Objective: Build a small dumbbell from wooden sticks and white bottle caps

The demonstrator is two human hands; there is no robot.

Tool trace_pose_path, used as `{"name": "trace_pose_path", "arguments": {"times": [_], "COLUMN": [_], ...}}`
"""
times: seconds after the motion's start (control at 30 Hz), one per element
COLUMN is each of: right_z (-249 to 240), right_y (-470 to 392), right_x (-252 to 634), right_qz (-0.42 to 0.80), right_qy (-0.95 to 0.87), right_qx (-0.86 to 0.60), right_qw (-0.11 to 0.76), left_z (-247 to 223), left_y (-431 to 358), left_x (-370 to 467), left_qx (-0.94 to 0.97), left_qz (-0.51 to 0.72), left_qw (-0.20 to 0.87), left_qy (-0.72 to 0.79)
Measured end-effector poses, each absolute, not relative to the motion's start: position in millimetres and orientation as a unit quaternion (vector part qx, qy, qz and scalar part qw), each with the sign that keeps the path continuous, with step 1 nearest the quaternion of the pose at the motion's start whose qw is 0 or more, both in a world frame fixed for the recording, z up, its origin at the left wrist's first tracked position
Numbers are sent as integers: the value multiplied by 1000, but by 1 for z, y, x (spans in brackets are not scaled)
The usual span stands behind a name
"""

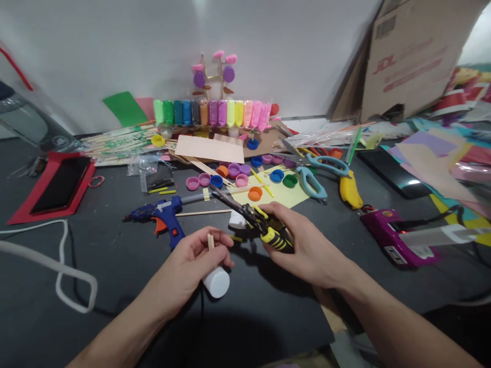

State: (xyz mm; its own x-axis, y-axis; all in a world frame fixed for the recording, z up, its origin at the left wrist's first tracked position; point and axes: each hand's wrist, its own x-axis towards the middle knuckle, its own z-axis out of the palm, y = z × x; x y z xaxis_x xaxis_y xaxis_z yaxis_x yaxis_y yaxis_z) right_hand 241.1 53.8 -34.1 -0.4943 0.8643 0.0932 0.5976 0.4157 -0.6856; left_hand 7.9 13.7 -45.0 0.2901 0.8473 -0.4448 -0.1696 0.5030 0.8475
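white cylinder (218, 282): against left hand (201, 255), jutting below its thumb | wooden sticks (210, 242): pinched in left hand; join to cylinder hidden | pliers (261, 220): right hand (301, 240) wrapped round handles, tips pointing away and leftward | blue glue gun (174, 222): on worktop (123, 245), just beyond left hand

Angles both bare forearms (134, 312) inward. Curls left hand (195, 255) half-closed, fingers (221, 236) bent toward the right, thumb (215, 255) pressing down in a pinch. Wraps right hand (303, 245) in a firm grip, index curled on the far side, thumb nearer. Leaves a gap between both, right slightly farther forward.
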Motion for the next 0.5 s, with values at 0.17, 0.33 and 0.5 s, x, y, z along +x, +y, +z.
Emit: {"name": "trace_pose_path", "arguments": {"times": [0.17,0.33,0.5], "right_z": [-35,-33,-36], "right_y": [51,50,50], "right_x": [241,242,245], "right_qz": [286,292,276], "right_qy": [-826,-826,-830], "right_qx": [-429,-424,-422], "right_qw": [229,230,239], "left_z": [-36,-29,-28], "left_y": [6,3,3], "left_x": [12,14,3], "left_qx": [528,653,724], "left_qz": [308,244,205], "left_qw": [606,551,475], "left_qy": [509,459,456]}}
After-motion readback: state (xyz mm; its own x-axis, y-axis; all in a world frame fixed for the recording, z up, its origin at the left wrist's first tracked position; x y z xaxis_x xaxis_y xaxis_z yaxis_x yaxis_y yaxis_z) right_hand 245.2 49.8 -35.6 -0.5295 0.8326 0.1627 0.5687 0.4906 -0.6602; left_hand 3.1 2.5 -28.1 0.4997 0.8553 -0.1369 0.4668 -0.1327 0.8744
